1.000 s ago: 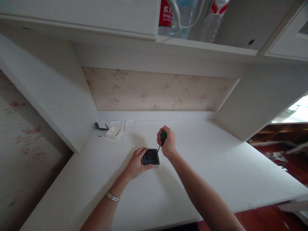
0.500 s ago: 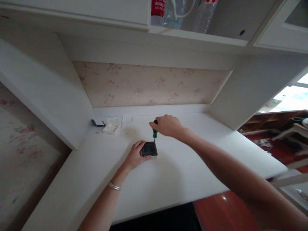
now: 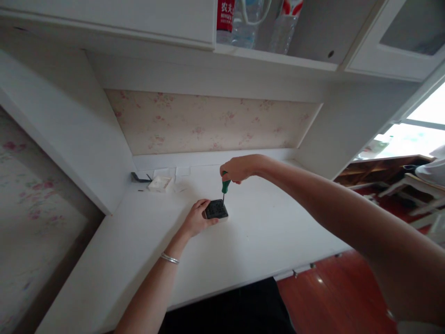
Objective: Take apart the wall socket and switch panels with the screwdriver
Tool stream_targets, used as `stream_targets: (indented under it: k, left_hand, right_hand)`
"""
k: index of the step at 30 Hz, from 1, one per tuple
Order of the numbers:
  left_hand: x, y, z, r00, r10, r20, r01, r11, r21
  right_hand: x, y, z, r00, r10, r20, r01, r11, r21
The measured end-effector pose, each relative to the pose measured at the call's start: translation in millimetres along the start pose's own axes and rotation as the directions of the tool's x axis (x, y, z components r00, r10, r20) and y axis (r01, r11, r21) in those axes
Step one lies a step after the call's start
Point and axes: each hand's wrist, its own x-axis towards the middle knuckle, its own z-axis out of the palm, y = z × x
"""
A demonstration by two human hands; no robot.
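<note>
Well left of the black-faced box [image 3: 216, 209], toward the rear of the bench [image 3: 264, 236], lies a dark angled part [image 3: 141, 178]. A short dark strip [image 3: 140, 190] lies just in front of that part. Next, behind and left of the box, is a shallow white tray [image 3: 160, 183]. The left hand [image 3: 196, 221] grips the box from its left side: fingers at the far edge, thumb along the near edge. The box rests on the bench, dark face up, pale side wall visible. A green-handled screwdriver [image 3: 225, 187] stands near-vertical above it, shaft meeting the face close to the right edge; the tip's seating is too small to tell. Above and right of the box, the right hand [image 3: 237, 168] has its fingers closed around the top of the screwdriver handle.
</note>
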Motion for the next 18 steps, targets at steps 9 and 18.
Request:
stream_targets:
  k: [9,18]
  left_hand:
    - [-1,3,-2.0,1.000,-0.015,0.007,0.016,0.995,-0.099]
    - [-1,8,-8.2,0.999,-0.038,0.030,0.041,0.990,-0.134]
  right_hand:
    - [6,-18,-1,1.000,-0.018,0.022,0.017,1.000,0.021]
    - [29,-8,16,0.996,-0.011,-0.089,0.009,1.000,-0.030]
